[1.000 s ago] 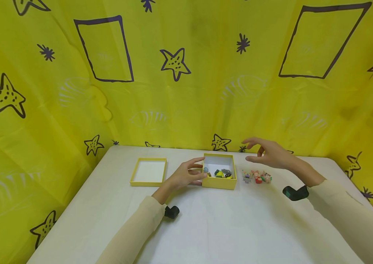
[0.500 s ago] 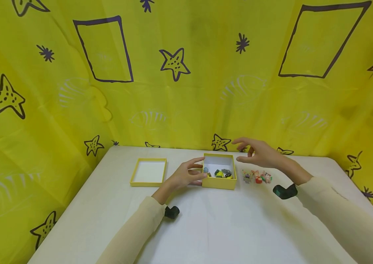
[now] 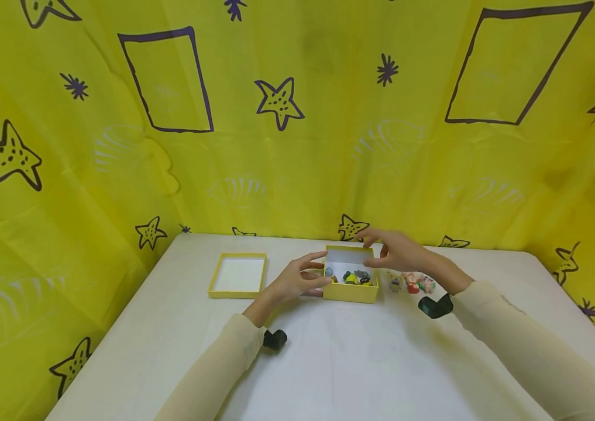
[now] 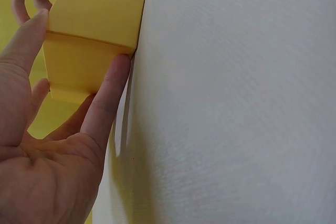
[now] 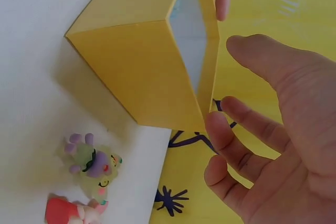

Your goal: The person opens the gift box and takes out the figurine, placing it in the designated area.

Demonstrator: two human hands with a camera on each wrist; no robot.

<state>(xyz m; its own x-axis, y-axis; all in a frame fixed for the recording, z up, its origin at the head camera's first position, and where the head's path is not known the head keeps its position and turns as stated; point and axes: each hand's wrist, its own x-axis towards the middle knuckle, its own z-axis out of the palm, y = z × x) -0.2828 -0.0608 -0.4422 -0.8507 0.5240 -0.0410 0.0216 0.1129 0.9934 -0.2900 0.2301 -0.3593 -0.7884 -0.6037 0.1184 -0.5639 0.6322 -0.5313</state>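
A yellow box (image 3: 351, 293) with a white inside stands lidless on the table. Small figures (image 3: 351, 278), green, yellow and grey, lie in it. My left hand (image 3: 292, 279) rests against the box's left wall, fingers spread and mostly straight. In the left wrist view one fingertip (image 4: 122, 61) touches the wall low by the table, and the thumb is at the upper corner. My right hand (image 3: 399, 252) is at the box's right rim, fingers loosely bent, holding nothing. In the right wrist view its thumb (image 5: 252, 51) and fingers lie apart around the far rim.
The box's lid (image 3: 237, 275) lies inside up to the left. Right of the box are several small toy figures (image 3: 411, 283), pink, red and purple, partly under my right hand. A yellow patterned curtain (image 3: 297, 158) hangs behind the white table (image 3: 329, 362).
My right hand has moved left and lower, from over the figures on the table to the box's right rim. The left hand and the box stay in place.
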